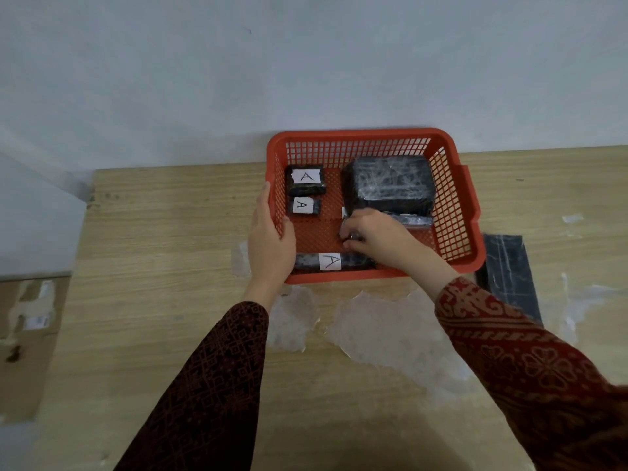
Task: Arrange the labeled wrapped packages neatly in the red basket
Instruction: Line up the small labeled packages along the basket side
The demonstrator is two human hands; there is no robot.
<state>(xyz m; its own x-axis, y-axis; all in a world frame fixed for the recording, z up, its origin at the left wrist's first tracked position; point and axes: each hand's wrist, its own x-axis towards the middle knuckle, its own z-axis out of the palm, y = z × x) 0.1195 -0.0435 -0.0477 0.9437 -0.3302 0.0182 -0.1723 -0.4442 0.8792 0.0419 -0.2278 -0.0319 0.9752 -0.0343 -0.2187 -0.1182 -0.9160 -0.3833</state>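
The red basket (455, 185) stands on the wooden table against the wall. Inside it, two small black packages labeled A (306, 180) (304, 206) lie at the left, a large black wrapped package (390, 181) fills the back right, and a long thin package labeled A (331, 261) lies along the front wall. My left hand (270, 239) grips the basket's left wall. My right hand (373, 234) is inside the basket, fingers closed on a small dark package (351, 236) that is mostly hidden. A narrow package (413, 220) lies in front of the large one.
A long black wrapped package (508, 271) lies on the table to the right of the basket. Patches of torn white residue (380, 331) mark the wood in front of the basket. A cardboard sheet (27, 338) sits off the table's left edge.
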